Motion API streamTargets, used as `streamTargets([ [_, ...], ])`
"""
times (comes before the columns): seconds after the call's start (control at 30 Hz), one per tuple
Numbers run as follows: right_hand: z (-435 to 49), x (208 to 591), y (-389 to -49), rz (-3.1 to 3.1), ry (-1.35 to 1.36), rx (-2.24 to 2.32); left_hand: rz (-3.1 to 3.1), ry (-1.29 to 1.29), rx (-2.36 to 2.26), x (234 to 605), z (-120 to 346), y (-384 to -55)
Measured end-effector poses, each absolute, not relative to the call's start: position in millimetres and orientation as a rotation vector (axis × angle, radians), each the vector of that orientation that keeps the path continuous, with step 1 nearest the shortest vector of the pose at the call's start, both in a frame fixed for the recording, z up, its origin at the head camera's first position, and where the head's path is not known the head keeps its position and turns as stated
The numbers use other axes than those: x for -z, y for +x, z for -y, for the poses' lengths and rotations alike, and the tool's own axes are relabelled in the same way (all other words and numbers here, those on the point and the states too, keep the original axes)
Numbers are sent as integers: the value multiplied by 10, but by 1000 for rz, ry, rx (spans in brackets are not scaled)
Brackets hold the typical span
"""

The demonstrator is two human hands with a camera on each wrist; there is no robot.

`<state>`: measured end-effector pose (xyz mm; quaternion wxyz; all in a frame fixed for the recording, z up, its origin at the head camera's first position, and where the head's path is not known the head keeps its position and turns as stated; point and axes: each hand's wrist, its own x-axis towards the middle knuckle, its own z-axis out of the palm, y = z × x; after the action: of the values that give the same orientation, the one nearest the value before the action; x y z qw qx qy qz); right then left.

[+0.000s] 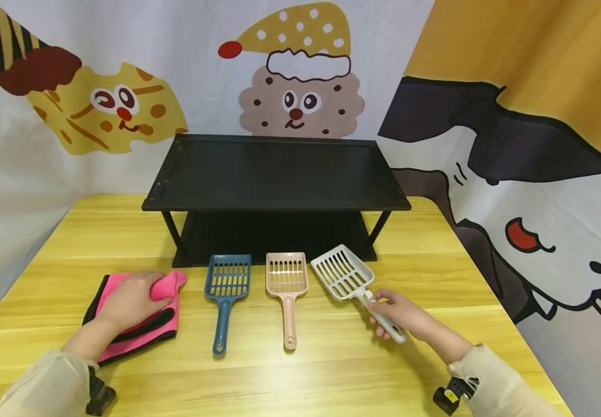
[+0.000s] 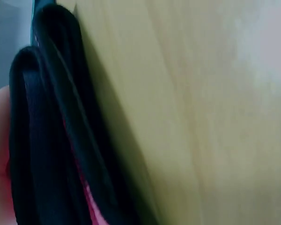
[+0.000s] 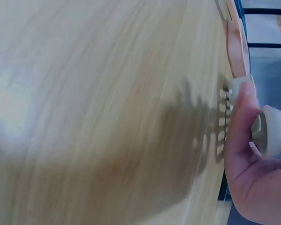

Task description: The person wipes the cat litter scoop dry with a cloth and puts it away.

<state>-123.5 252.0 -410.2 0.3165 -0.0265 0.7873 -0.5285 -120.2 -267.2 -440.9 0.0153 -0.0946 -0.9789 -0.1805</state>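
Holding the white scoop (image 1: pixel 359 291) by its handle, the right grip (image 1: pixel 398 315) is curled around the part just behind the neck; the slotted tray points ahead and to the left of it, the handle's end just behind. Cannot tell whether the tray touches the bench (image 1: pixel 259 382).

Left grip (image 1: pixel 132 298): fingers curled, pinching a bunched fold of the pink cloth (image 1: pixel 169 319), the rest of which lies beneath and around it on the bench.

Handling, judged: scoop probably light, stiff plastic, smooth enough to turn if held loosely; slim bars look the weakest part. Best hold is on the handle near the neck, where the tray's leverage is smallest. Cloth should be soft, limp and light, not fragile; gather several layers or only the top one will lift.

Materials: scoop off-white, tray squarish with long slots, handle rounded. Cloth folded in layers, bright pink with black edging; the left wrist view shows thick, rounded dark folds. To the left of the right grip lies the pale pink scoop (image 1: pixel 288 310); farther left, toward the left grip, the blue scoop (image 1: pixel 223 310), both with rows of slots and straight handles. Beyond both grips: black two-tier rack (image 1: pixel 279 174), flat-topped and smooth.
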Motion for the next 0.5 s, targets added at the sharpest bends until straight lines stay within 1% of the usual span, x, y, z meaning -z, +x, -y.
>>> streamTargets([
  [0.27, -2733, 4120, -1290, -1995, -146, 1475, 2981, -297, 568, 4293, 2691, -1134],
  [0.5, -2834, 4038, -1327, -2034, -130, 1474, 2808, -386, 572, 4116, 2734, -1093],
])
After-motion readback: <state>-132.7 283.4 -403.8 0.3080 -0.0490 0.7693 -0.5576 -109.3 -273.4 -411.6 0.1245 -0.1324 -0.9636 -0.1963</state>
